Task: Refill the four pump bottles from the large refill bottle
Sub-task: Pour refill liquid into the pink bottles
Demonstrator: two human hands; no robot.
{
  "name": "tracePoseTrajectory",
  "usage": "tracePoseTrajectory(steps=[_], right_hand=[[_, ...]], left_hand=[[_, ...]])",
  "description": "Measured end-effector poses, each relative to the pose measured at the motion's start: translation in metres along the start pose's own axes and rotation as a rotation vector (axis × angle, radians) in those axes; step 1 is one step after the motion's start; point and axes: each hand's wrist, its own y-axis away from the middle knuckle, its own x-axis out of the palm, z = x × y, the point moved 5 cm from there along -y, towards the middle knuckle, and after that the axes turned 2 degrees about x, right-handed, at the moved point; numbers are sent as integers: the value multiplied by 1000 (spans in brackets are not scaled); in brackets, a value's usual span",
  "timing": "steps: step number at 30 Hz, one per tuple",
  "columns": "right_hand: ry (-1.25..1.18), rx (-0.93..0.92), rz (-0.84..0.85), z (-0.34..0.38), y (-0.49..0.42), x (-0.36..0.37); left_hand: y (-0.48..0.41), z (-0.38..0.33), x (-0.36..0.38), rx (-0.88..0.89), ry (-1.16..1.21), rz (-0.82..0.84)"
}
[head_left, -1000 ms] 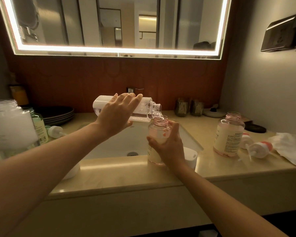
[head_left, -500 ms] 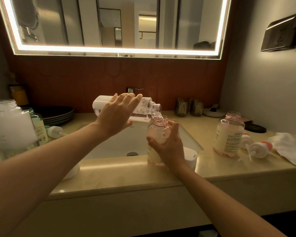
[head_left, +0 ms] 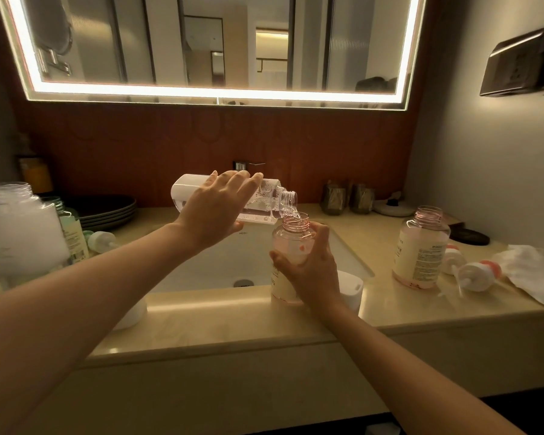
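Active: left hand [head_left: 214,211], fingers curled, tilts clear large refill bottle [head_left: 272,200] into pink-tinted pump bottle [head_left: 292,243]; right hand [head_left: 311,271] grips it.
Outstanding: open pink bottle [head_left: 421,246], probably recapping.

The right hand [head_left: 314,273] hides much of the held bottle [head_left: 291,246]; picture edges cut off the white bottle [head_left: 16,233] and cloth [head_left: 534,268].

Counter [head_left: 233,321] front edge lies open; bottles [head_left: 19,227] block the left end, pump heads [head_left: 474,274] and tissue [head_left: 534,271] the right.
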Motion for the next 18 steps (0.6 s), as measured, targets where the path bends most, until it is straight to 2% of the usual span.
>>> tracePoseTrajectory(steps=[18], right_hand=[[1,-2,4,1,0,0]], left_hand=[[-1,1,0,2,8,-5]])
